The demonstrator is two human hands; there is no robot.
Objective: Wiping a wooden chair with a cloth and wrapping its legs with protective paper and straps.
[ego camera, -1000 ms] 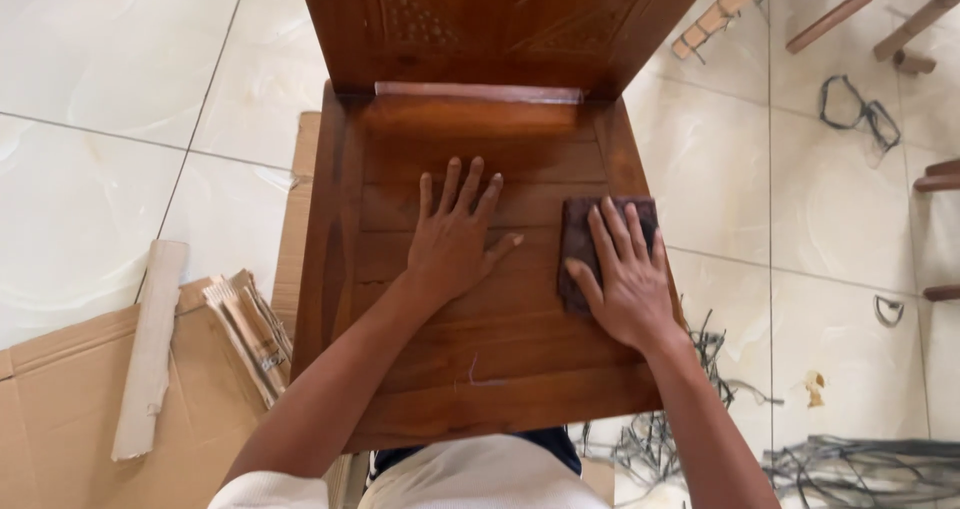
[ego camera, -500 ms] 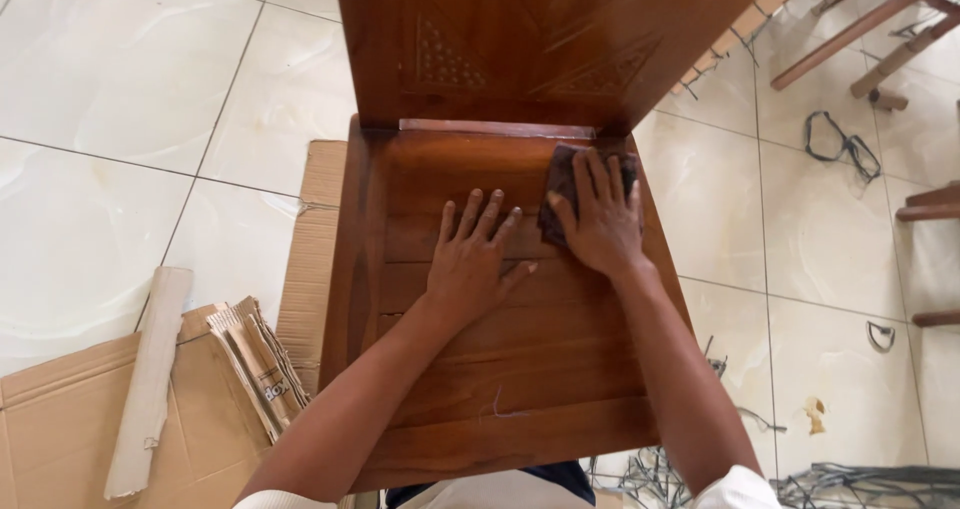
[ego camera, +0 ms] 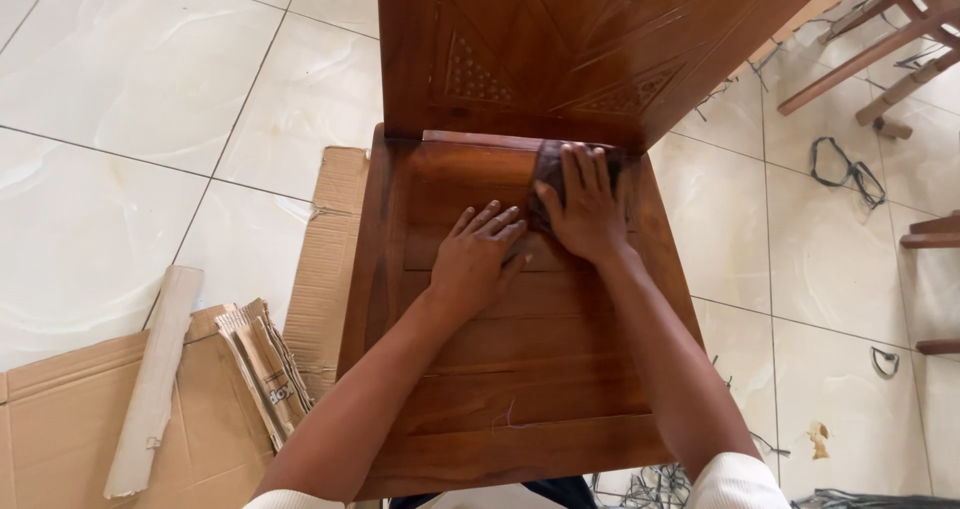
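A brown wooden chair seat [ego camera: 520, 369] lies below me, its carved backrest [ego camera: 560, 49] rising at the top. My right hand [ego camera: 585, 209] presses a dark brown cloth pad [ego camera: 552, 164] flat against the seat's far edge, right under the backrest. My left hand [ego camera: 480, 254] rests palm down on the seat just left of it, fingers spread and touching the wood, holding nothing.
Flattened cardboard [ego camera: 90, 409] and a cardboard tube [ego camera: 155, 379] lie on the tiled floor at the left. Loose black straps [ego camera: 848, 174] and other wooden furniture legs [ego camera: 880, 44] sit at the right. Tangled strapping lies near the bottom right.
My right hand slid the cloth pad from the seat's right edge up to the far edge under the backrest. My left hand drew its fingers closer together.
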